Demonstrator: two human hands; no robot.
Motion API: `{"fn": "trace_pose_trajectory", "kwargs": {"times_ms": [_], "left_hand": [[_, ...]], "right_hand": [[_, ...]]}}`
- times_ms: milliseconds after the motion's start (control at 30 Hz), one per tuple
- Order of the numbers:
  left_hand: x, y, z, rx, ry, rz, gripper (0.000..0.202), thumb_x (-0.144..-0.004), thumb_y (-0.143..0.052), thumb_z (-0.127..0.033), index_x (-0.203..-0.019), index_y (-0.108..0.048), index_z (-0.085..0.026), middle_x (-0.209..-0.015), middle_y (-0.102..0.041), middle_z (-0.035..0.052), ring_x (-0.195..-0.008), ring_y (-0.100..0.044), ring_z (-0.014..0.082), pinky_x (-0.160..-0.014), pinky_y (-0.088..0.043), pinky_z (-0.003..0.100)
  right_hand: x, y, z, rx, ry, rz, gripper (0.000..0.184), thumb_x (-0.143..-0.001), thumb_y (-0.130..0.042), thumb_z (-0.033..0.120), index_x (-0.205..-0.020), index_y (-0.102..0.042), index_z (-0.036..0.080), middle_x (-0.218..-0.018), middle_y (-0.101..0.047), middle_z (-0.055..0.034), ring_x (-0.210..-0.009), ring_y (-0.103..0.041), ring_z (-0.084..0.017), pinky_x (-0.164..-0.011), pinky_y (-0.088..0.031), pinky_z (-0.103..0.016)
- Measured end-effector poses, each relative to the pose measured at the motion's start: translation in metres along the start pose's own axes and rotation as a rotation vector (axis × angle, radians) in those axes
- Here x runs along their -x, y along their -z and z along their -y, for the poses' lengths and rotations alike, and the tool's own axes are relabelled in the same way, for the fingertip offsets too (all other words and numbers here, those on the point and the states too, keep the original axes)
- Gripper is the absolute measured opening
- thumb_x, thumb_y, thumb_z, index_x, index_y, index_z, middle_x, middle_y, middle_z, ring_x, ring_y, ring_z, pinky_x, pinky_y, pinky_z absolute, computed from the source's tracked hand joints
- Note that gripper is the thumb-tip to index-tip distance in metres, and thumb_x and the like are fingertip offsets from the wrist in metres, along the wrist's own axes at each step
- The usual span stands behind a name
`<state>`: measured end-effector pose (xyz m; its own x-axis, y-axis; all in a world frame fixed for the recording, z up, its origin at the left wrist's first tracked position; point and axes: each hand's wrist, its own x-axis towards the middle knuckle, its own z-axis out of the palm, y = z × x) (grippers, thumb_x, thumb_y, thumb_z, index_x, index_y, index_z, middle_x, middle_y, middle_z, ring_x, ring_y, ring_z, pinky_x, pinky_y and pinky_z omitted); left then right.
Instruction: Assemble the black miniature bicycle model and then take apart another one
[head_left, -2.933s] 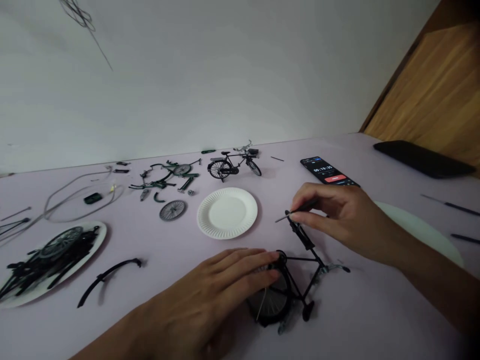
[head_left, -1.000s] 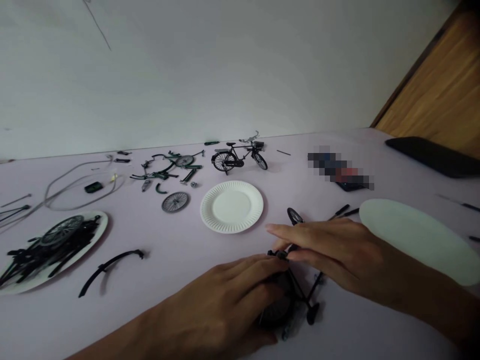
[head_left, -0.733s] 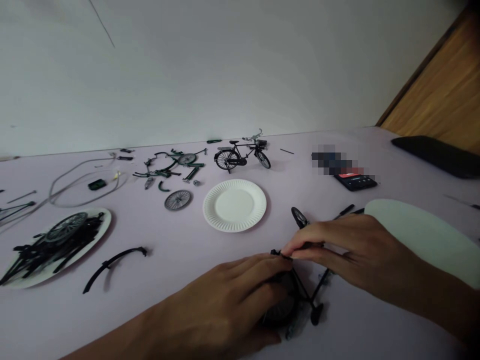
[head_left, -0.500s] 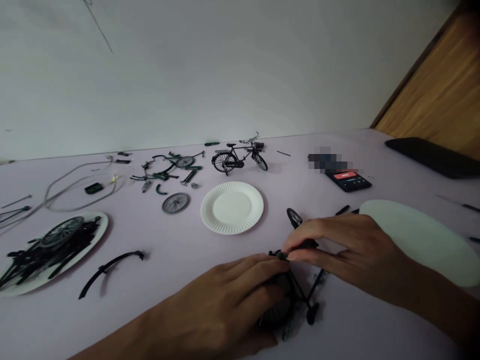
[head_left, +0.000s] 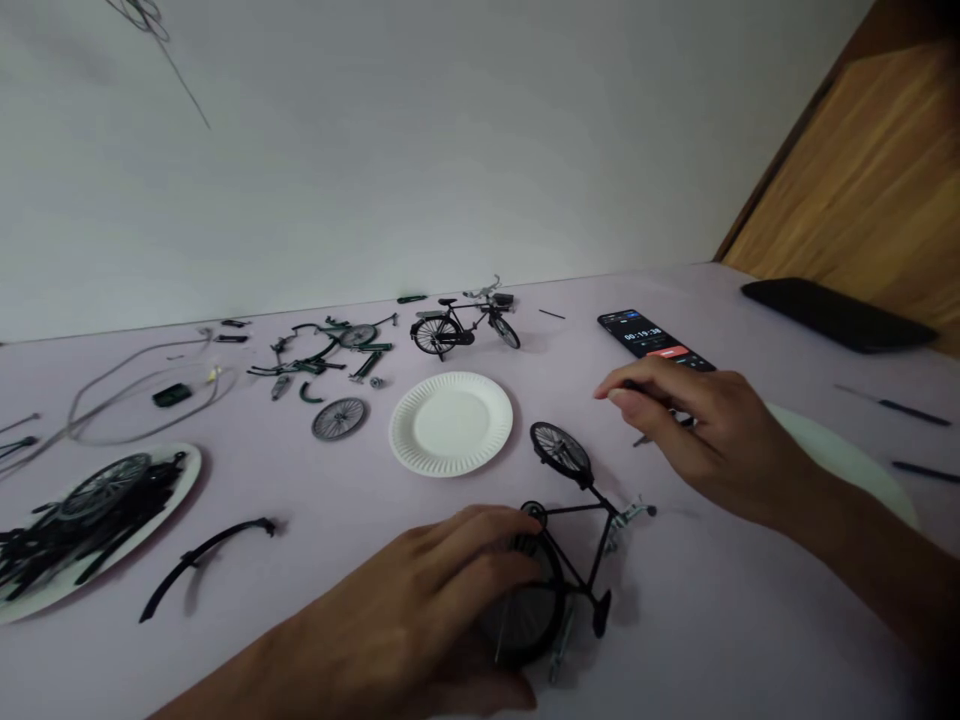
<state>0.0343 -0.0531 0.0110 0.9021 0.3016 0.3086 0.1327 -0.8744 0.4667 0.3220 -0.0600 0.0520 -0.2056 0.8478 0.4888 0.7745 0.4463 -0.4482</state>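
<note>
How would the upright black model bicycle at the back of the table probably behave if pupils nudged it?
The upright black model bicycle would likely tip sideways easily, balanced on narrow wheels and a small kickstand. It might roll forward on those wheels. Its thin handlebars look easily bent.

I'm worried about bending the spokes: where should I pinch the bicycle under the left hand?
Probably by the frame tube between saddle and handlebar, coming from above: it's slim and uncovered, whereas the left hand lies across a wheel.

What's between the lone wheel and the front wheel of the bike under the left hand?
In the head view, the white plate lies between the lone wheel and the bike's front wheel.
</note>
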Motion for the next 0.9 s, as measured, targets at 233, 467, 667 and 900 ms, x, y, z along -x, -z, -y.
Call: {"fn": "trace_pose_trajectory", "kwargs": {"times_ms": [233,467,667,900], "left_hand": [[0.0,0.003,0.006,0.896,0.32,-0.288,0.046,-0.083,-0.072,-0.047,-0.117,-0.055,-0.021,-0.128,-0.057,0.0136,-0.119,-0.058,0.0284,-0.1,-0.049,0.04],[0.007,-0.001,0.014,1.357,0.527,-0.481,0.05,-0.092,-0.052,-0.059,-0.121,-0.061,-0.02,-0.118,-0.069,0.0116,-0.108,-0.067,0.0287,-0.093,-0.053,0.037],[0.003,-0.003,0.009,1.591,0.696,-0.52,0.044,-0.099,-0.044,-0.048,-0.115,-0.067,-0.015,-0.119,-0.07,0.0124,-0.113,-0.065,0.0283,-0.101,-0.051,0.039],[-0.007,-0.001,0.006,1.474,0.712,-0.375,0.037,-0.095,-0.059,-0.037,-0.121,-0.063,-0.011,-0.124,-0.067,0.0154,-0.114,-0.065,0.0268,-0.099,-0.051,0.035]], "right_hand": [[-0.002,0.001,-0.014,-0.318,-0.185,0.025,0.032,-0.101,-0.043,0.045,-0.099,-0.066,0.023,-0.059,-0.035,0.006,-0.053,-0.033,-0.012,-0.05,-0.027,-0.027],[0.002,0.004,-0.02,-0.476,-0.163,0.34,0.044,-0.084,-0.067,0.054,-0.116,-0.064,0.024,-0.067,-0.03,0.0073,-0.057,-0.028,-0.011,-0.051,-0.024,-0.025],[-0.001,-0.003,-0.018,-0.351,-0.252,0.605,0.026,-0.089,-0.063,0.045,-0.088,-0.07,0.02,-0.066,-0.049,0.005,-0.058,-0.037,-0.01,-0.052,-0.027,-0.024],[-0.001,-0.01,-0.022,-0.354,-0.241,0.652,0.026,-0.088,-0.062,0.042,-0.079,-0.067,0.018,-0.067,-0.052,0.0036,-0.061,-0.042,-0.011,-0.052,-0.029,-0.024]]}}
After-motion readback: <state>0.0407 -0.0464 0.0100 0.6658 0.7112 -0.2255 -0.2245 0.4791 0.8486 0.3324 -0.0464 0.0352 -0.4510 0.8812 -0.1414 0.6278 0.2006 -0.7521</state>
